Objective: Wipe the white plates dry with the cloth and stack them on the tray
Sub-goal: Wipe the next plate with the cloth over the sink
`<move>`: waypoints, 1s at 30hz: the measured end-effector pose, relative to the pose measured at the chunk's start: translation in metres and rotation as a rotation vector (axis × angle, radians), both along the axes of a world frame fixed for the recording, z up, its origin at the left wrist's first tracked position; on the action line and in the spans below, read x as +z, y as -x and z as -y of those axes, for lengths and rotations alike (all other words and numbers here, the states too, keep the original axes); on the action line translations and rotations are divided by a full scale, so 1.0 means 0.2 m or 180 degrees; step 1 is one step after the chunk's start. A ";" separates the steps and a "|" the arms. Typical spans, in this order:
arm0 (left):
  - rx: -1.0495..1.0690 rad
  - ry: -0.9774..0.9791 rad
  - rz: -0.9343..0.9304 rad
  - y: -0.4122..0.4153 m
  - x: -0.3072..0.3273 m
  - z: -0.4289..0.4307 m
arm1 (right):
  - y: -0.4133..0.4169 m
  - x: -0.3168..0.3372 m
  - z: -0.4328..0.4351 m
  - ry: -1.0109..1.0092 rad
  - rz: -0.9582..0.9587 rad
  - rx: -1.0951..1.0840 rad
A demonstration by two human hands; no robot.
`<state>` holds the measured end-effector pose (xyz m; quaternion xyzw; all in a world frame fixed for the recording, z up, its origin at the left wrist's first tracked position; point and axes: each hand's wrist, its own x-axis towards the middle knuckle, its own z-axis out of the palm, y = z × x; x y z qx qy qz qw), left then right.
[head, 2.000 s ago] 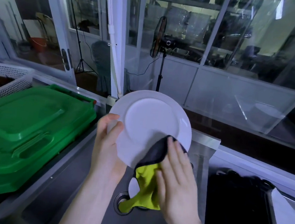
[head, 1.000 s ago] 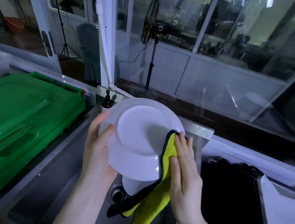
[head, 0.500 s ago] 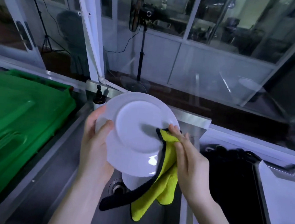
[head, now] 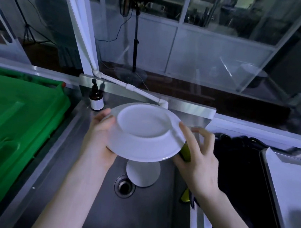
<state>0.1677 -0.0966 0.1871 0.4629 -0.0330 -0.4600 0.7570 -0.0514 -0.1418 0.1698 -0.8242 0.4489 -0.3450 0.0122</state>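
I hold a white plate (head: 141,133) over the steel sink, tilted so its underside faces me. My left hand (head: 99,136) grips its left rim. My right hand (head: 197,153) is at the right rim, thumb on the edge and fingers loosely spread. The yellow and black cloth (head: 185,152) is held under that palm, and its end hangs below my wrist. A second white plate (head: 142,174) lies in the sink right below, partly hidden by the held one. The pale tray (head: 293,182) sits at the far right.
A large green plastic lid (head: 15,130) fills the left counter. A brown soap bottle (head: 96,98) stands at the sink's back left corner. The drain (head: 124,185) is in the sink floor. A dark basin (head: 237,171) lies between sink and tray.
The plate has tipped flatter and turned its underside to me. My right hand slid from the plate's face to its right rim, and the cloth is now mostly hidden under that hand.
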 end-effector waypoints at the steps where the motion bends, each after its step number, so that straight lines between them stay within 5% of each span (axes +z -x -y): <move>1: -0.0093 -0.0070 0.0002 0.00 0.00 0.01 | -0.02 0.01 0.01 0.0151 0.0052 0.0029; 5: -0.0443 -0.0186 -0.0017 0.04 0.04 0.02 | 0.00 0.04 0.03 0.0572 0.0136 0.0295; 9: -0.0917 0.0090 -0.0139 0.01 0.12 0.04 | 0.08 0.10 0.07 0.0193 0.0162 0.0274; 15: -0.1130 -0.0255 0.2278 -0.02 0.09 0.06 | 0.21 0.17 0.03 -0.1270 0.1239 -0.0081; 19: -0.1436 -0.0076 0.3089 0.10 0.05 0.11 | 0.35 0.14 -0.01 -0.2083 0.1799 -0.0422; 23: -0.1480 0.0001 0.2984 0.33 0.02 0.18 | 0.55 0.14 -0.07 -0.2318 0.2490 -0.0661; 30: -0.1793 -0.0291 0.1876 0.96 -0.03 0.25 | 1.13 0.19 -0.23 -0.2253 0.3224 -0.1036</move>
